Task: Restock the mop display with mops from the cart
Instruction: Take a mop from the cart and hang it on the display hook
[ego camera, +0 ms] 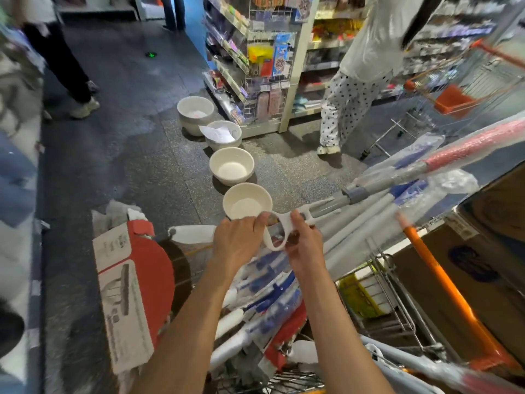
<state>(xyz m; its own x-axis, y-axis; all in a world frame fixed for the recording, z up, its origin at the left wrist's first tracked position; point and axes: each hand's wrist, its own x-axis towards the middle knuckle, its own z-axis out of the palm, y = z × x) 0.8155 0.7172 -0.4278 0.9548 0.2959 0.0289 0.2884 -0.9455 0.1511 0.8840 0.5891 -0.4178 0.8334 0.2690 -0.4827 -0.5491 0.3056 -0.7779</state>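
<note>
Both hands grip the white plastic loop handle (pixel 277 233) of a grey-shafted mop (pixel 397 177): left hand (pixel 238 237), right hand (pixel 302 245). Its long axis rises toward the frame's upper right.

I have just one camera, worn on the person's head. It looks forward and down, and the wide lens bends the edges. Up close, low in the middle, I see the left hand (pixel 238 240), the right hand (pixel 302 247) and the cart (pixel 392 302). Farther off, higher up, are the floor (pixel 136 155) and the shelves (pixel 267 61).
</note>
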